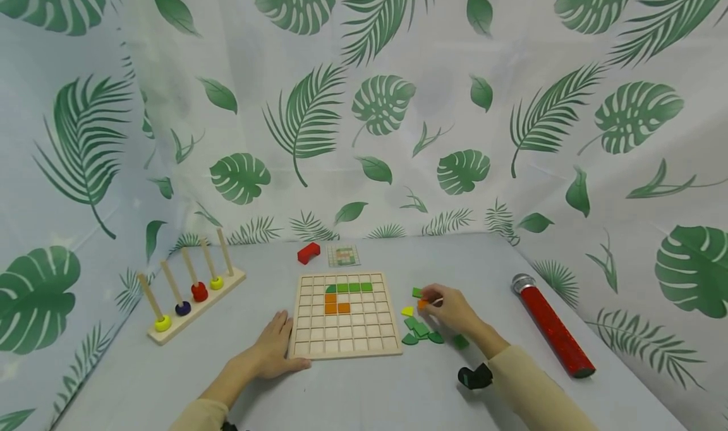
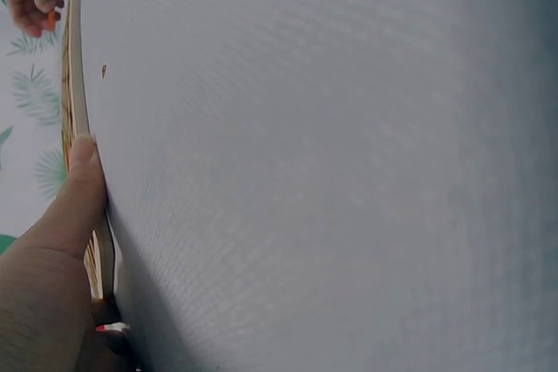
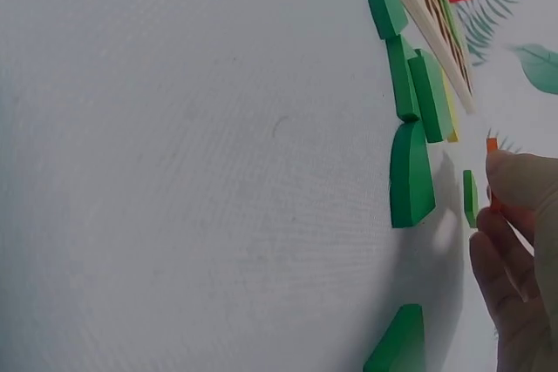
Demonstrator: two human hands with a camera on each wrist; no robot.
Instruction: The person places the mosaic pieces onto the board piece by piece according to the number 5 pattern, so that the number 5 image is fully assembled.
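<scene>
My right hand point(image 1: 452, 309) pinches a small orange tile point(image 1: 423, 304) between thumb and fingertips, to the right of the wooden grid board. The same orange tile point(image 3: 493, 145) shows edge-on in the right wrist view. At the near-left corner of the grid board point(image 1: 318, 349) lies my left hand point(image 1: 275, 346), fingers stretched along the left side and thumb against the front edge. On the board, green tiles point(image 1: 354, 287) form a row with a rounded piece at its left end, and orange tiles point(image 1: 331, 304) sit below. Loose green tiles point(image 1: 421, 330) and a yellow piece point(image 1: 407, 311) lie under and beside my right hand.
Behind the board lie a red arched block point(image 1: 309, 253) and a patterned card point(image 1: 344, 255). A peg stand point(image 1: 196, 304) with coloured rings stands at the left. A red microphone point(image 1: 554, 330) lies at the right. Leaf-printed cloth point(image 1: 364, 134) surrounds the table.
</scene>
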